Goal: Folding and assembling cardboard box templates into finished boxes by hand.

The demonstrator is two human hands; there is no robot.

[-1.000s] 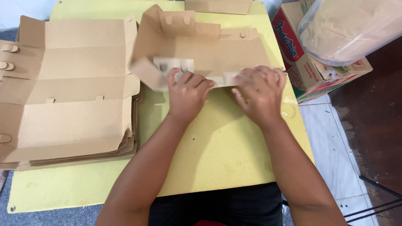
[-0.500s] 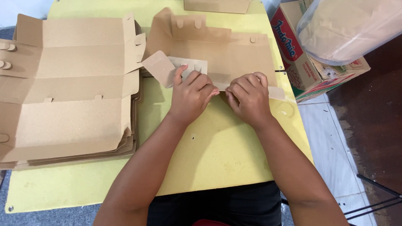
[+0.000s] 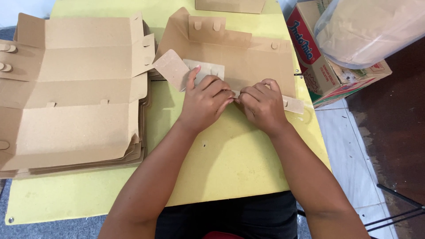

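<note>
Both hands have drawn together since a second ago: the left hand (image 3: 204, 102) and right hand (image 3: 262, 105) now meet fingertip to fingertip, pinched shut on the near edge of the partly folded cardboard box blank (image 3: 234, 57) lying on the yellow counter (image 3: 230, 159) — the fold seems pressed down, though the fingers hide the crease itself. A side flap (image 3: 171, 69) has swung up at the left, beside the stack of flat blanks (image 3: 71, 93) — the box is taking shape.

A stack of flat cardboard blanks (image 3: 71, 93) lies on the yellow table (image 3: 230, 163) (printed carton (image 3: 327, 71) beside).
</note>
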